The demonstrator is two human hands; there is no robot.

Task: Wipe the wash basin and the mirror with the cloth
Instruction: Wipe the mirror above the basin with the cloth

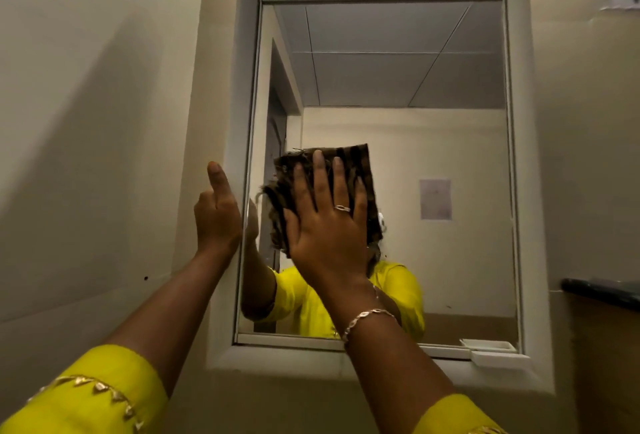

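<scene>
Your right hand point(323, 222) lies flat with fingers spread, pressing the brown striped cloth point(349, 170) against the mirror point(433, 94) glass at the centre of the frame, in the mirror's lower left part. Your left hand point(216, 215) is open, fingers together and upright, its edge against the grey mirror frame point(242, 87) at centre left.

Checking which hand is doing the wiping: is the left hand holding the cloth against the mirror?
No, the right hand presses the cloth flat on the mirror, while the left hand rests on the frame's left edge.
</scene>
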